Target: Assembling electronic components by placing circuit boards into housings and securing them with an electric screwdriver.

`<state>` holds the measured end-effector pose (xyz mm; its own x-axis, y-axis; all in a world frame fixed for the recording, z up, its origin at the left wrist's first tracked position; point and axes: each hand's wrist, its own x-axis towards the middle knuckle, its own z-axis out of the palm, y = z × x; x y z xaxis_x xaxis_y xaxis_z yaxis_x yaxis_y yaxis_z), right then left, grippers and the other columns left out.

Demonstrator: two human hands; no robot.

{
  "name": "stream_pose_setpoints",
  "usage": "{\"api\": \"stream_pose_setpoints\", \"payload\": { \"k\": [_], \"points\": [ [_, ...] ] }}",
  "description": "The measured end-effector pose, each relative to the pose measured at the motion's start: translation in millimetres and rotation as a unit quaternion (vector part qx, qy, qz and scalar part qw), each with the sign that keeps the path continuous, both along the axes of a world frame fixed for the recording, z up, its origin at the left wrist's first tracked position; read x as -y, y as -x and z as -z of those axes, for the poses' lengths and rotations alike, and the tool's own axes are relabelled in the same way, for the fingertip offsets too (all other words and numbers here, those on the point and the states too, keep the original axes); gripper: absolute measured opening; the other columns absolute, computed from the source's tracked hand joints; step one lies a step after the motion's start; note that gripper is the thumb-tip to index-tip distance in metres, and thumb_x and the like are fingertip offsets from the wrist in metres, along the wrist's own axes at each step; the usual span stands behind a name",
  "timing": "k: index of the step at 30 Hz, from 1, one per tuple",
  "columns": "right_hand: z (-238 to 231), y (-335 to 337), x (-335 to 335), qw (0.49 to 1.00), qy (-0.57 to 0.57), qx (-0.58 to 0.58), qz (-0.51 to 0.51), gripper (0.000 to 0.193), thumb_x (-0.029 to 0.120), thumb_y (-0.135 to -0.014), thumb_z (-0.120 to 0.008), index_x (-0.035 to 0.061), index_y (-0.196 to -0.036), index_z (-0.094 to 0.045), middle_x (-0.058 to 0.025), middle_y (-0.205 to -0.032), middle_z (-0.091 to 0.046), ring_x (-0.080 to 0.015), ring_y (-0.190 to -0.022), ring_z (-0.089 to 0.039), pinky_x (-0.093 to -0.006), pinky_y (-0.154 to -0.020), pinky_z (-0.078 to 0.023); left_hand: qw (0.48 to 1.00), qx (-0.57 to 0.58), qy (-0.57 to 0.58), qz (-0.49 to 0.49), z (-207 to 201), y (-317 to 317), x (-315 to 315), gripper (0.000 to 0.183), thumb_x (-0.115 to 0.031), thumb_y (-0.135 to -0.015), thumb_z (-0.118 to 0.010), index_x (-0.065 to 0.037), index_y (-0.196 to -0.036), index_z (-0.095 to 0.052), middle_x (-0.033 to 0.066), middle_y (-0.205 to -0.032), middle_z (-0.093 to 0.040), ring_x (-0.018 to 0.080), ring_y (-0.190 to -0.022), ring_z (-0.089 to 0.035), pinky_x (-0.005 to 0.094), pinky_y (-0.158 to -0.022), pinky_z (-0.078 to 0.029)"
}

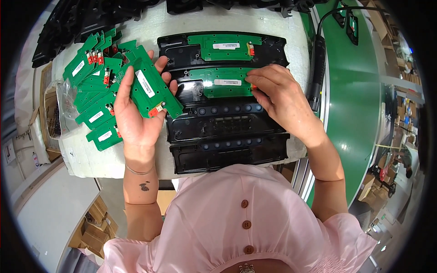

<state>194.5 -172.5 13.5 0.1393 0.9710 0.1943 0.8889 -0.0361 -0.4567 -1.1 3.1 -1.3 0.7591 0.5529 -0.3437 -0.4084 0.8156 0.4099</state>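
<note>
My left hand point(132, 123), palm up, grips a green circuit board point(157, 93) with a white label and a red-and-white connector at its lower end. The board leans across the fingers, with the thumb along its left edge. My right hand point(289, 100) pinches the right end of another circuit board point(223, 92), by its partly covered red connector. That board lies in the second black plastic panel point(181, 76). In the top panel point(273, 51) sits a similar board point(227, 53). Two nearer panels, the third point(191, 130) and the fourth point(227, 157), hold no green board.
Loose circuit boards point(93, 98) pile up left of my left hand, beside a clear plastic bag point(68, 107). Black plastic parts point(82, 22) line the far edge. A black handheld tool with a cable point(317, 68) stands at the right, before a green surface point(346, 118).
</note>
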Motion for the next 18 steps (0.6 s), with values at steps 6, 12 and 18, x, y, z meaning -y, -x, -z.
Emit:
{"api": "stream_pose_setpoints", "payload": {
  "k": [6, 12, 18],
  "points": [
    [-13.3, 10.1, -8.6, 0.999, -0.043, 0.016, 0.001, 0.026, 0.003, -0.064, -0.066, -0.0003, -0.089, -0.059, -0.0103, -0.092, -0.059, -0.0267, -0.085, -0.055, -0.0347, -0.079, -0.044, 0.999, 0.052, -0.001, -0.001, -11.5, -0.1, 7.3, 0.045, -0.033, -0.092, -0.034, -0.004, -0.126, -0.04, 0.0162, -0.119, -0.048, 0.0227, -0.098, -0.054, 0.0384, -0.091, -0.04],
    [-33.3, 62.8, -32.8, 0.99, -0.039, -0.127, 0.037, 0.029, 0.025, -0.069, -0.069, 0.0012, -0.079, -0.054, -0.0106, -0.079, -0.056, -0.0269, -0.074, -0.057, -0.0344, -0.062, -0.046, 0.999, 0.033, -0.027, -0.015, -24.6, -20.6, 48.2, 0.046, -0.031, -0.092, -0.029, -0.005, -0.13, -0.031, 0.0188, -0.126, -0.042, 0.0265, -0.115, -0.042, 0.0392, -0.099, -0.031],
    [-33.9, 72.4, -33.6, 0.976, -0.026, -0.209, 0.055, 0.032, 0.023, -0.064, -0.071, 0.0, -0.08, -0.054, -0.0117, -0.078, -0.056, -0.028, -0.074, -0.057, -0.034, -0.062, -0.046, 0.993, -0.02, -0.11, -0.024, -25.1, -19.8, 69.3, 0.048, -0.033, -0.093, -0.027, -0.004, -0.131, -0.029, 0.0163, -0.128, -0.041, 0.0238, -0.116, -0.042, 0.0384, -0.098, -0.032]
  ]
}}
